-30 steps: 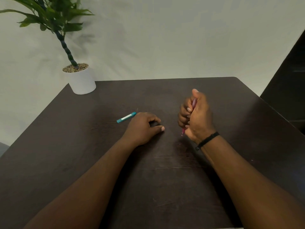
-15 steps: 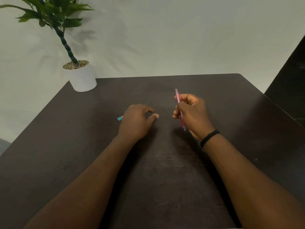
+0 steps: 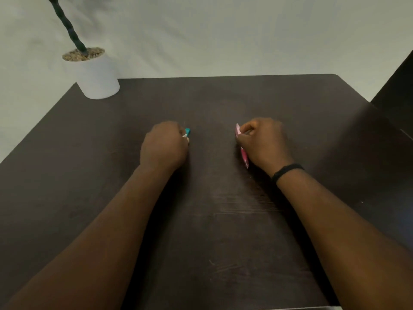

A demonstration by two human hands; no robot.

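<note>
My right hand [image 3: 263, 144] grips a pink pen [image 3: 244, 156] in the middle of the dark table [image 3: 212, 220]. The pen's upper end sticks out above the fingers and its tip points down toward me, close to the tabletop. My left hand [image 3: 164, 145] is curled over a teal and white pen [image 3: 187, 132], and only the pen's teal end shows at the fingertips. The two hands sit apart, left and right of the table's centre. A black band circles my right wrist.
A white pot [image 3: 96, 74] with gravel and a dark twisted plant stem [image 3: 67, 25] stands at the table's far left corner. A pale wall is behind. A dark piece of furniture [image 3: 397, 92] stands off the table's right side.
My left hand has closed over the teal pen, which lay free beside it. My right hand lowered the pink pen and moved right. The camera tilted down and closer.
</note>
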